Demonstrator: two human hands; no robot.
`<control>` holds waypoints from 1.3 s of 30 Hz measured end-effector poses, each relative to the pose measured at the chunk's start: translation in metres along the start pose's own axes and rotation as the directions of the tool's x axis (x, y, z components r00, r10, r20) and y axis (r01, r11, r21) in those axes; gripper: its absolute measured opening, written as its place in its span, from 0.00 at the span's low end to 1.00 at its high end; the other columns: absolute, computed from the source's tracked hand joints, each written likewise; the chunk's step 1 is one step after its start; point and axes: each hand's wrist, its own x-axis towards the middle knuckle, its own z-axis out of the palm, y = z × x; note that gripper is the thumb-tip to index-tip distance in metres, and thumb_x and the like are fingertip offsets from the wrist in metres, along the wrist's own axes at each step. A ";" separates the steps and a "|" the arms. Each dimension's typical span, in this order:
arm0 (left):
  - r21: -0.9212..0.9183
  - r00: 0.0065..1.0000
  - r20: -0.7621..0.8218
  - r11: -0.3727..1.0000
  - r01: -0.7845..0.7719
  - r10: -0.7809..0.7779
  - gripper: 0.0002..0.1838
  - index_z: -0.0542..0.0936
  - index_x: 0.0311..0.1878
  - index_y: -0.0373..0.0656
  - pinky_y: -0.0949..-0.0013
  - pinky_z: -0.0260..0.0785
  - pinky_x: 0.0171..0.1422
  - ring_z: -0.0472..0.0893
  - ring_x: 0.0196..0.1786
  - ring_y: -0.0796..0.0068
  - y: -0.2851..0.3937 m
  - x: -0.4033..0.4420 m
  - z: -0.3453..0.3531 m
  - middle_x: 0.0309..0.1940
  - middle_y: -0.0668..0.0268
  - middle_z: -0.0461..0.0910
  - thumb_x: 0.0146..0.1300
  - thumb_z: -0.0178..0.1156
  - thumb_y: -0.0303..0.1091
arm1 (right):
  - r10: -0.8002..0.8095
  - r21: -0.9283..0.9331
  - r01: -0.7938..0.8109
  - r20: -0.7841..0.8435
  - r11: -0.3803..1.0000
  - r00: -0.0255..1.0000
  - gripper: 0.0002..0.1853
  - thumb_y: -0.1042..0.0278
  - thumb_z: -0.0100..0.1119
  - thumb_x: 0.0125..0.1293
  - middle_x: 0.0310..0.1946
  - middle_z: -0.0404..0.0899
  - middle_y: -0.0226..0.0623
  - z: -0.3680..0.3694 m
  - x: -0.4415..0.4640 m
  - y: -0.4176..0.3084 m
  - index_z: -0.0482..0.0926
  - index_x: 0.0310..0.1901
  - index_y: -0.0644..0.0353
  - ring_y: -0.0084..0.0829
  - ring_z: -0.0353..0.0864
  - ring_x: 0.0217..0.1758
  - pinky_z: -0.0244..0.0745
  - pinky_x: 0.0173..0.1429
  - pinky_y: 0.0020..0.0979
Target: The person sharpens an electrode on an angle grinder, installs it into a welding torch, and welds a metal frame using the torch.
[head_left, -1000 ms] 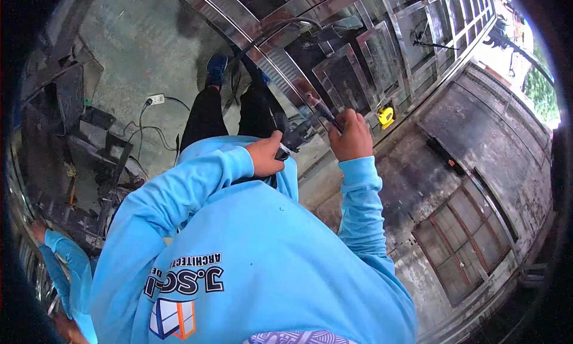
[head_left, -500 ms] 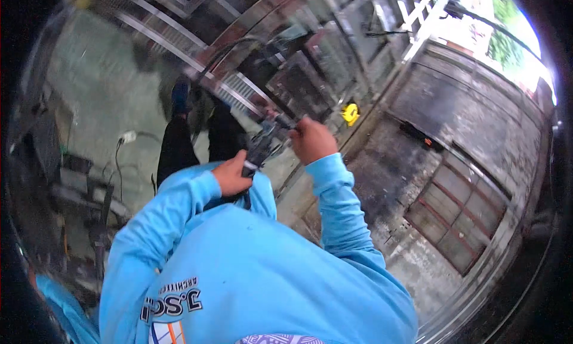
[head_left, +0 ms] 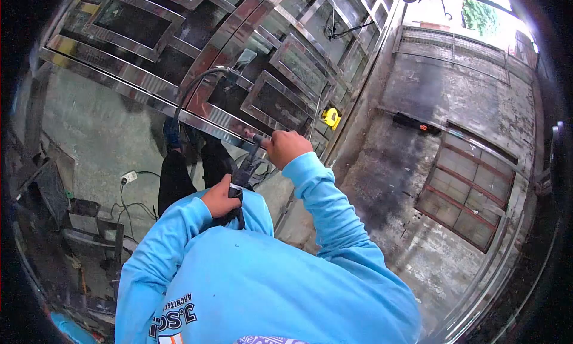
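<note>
In the head view, my left hand is closed around the black rear part of a dark power tool held in front of my waist. My right hand is closed on a short dark cylindrical part at the tool's far end. The tool's exact kind is hard to make out, since my fingers cover some of it. Just beyond my hands lies a shiny steel panel frame. A thick black cable loops over it. To the right of my right hand, a yellow tape measure rests near the panel's edge.
A stained concrete wall with a framed window rises on the right. A white power outlet with cords lies on the floor at left. Dark boxes and clutter stand farther left. My feet are beside the panel.
The view has turned a little, so the panel, tape measure and hands sit farther left, and the picture is sharper. Both hands keep their hold on the tool.
</note>
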 end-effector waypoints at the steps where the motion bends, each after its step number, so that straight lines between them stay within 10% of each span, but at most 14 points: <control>1: -0.024 1.000 0.010 1.000 0.018 -0.018 0.34 0.64 0.56 0.33 0.52 0.73 0.56 0.82 0.51 0.41 -0.005 0.003 0.002 0.45 0.38 0.78 0.53 0.69 0.40 | -0.054 0.017 0.056 -0.087 0.998 0.995 0.16 0.57 0.66 0.63 0.39 0.84 0.53 0.004 -0.005 0.002 0.80 0.41 0.62 0.56 0.84 0.47 0.80 0.53 0.50; 10: -0.065 0.997 0.005 0.995 0.073 -0.073 0.35 0.66 0.59 0.36 0.55 0.73 0.59 0.81 0.55 0.42 0.015 -0.002 -0.003 0.50 0.41 0.79 0.52 0.69 0.42 | -0.020 -0.142 0.027 0.046 0.990 0.999 0.22 0.42 0.58 0.68 0.39 0.86 0.52 0.004 0.011 0.005 0.84 0.40 0.57 0.56 0.86 0.44 0.81 0.48 0.53; 11: -0.026 0.997 -0.032 0.997 0.074 -0.075 0.39 0.63 0.65 0.32 0.60 0.72 0.60 0.81 0.54 0.53 0.006 0.000 0.003 0.49 0.46 0.80 0.54 0.69 0.37 | -0.051 -0.128 0.049 -0.018 0.991 0.999 0.22 0.43 0.63 0.65 0.40 0.85 0.49 -0.001 0.002 0.004 0.81 0.41 0.58 0.55 0.85 0.46 0.80 0.49 0.52; 22: -0.005 0.983 0.051 0.984 0.179 -0.179 0.39 0.63 0.62 0.29 0.52 0.70 0.64 0.79 0.59 0.37 0.040 -0.004 -0.010 0.54 0.34 0.78 0.54 0.66 0.45 | -0.055 -0.251 0.070 0.065 0.965 0.996 0.15 0.53 0.62 0.68 0.40 0.84 0.49 -0.015 -0.012 0.002 0.76 0.44 0.57 0.54 0.84 0.46 0.79 0.46 0.52; 25: -0.016 0.985 0.041 0.986 0.167 -0.166 0.40 0.63 0.63 0.29 0.52 0.69 0.65 0.78 0.60 0.37 0.033 0.000 -0.008 0.54 0.34 0.77 0.54 0.66 0.45 | -0.273 -0.092 0.258 -0.242 0.962 0.931 0.17 0.49 0.58 0.70 0.35 0.85 0.48 -0.008 -0.027 0.019 0.80 0.39 0.56 0.55 0.85 0.41 0.79 0.43 0.54; 31: -0.039 0.990 -0.034 0.990 0.135 -0.136 0.31 0.66 0.59 0.37 0.54 0.72 0.58 0.81 0.51 0.46 0.023 0.000 0.001 0.46 0.43 0.80 0.55 0.68 0.39 | -0.062 -0.193 0.047 -0.075 0.980 0.995 0.19 0.45 0.60 0.68 0.37 0.83 0.44 0.001 -0.021 0.022 0.77 0.39 0.54 0.54 0.84 0.43 0.78 0.44 0.53; 37: -0.030 0.991 -0.022 0.991 0.134 -0.135 0.32 0.67 0.59 0.38 0.54 0.72 0.59 0.81 0.52 0.46 0.023 0.001 0.001 0.48 0.43 0.80 0.55 0.68 0.40 | -0.274 -0.054 0.278 -0.420 0.959 0.865 0.22 0.44 0.54 0.72 0.32 0.84 0.46 0.008 -0.032 0.019 0.80 0.33 0.57 0.56 0.84 0.39 0.79 0.42 0.52; 39: -0.017 0.989 -0.025 0.989 0.149 -0.149 0.33 0.67 0.60 0.38 0.54 0.72 0.60 0.81 0.53 0.46 0.026 0.000 0.001 0.48 0.42 0.80 0.55 0.68 0.40 | -0.194 -0.084 0.178 -0.287 0.981 0.938 0.19 0.46 0.56 0.71 0.34 0.84 0.47 0.009 -0.028 0.022 0.79 0.36 0.56 0.56 0.84 0.40 0.79 0.42 0.51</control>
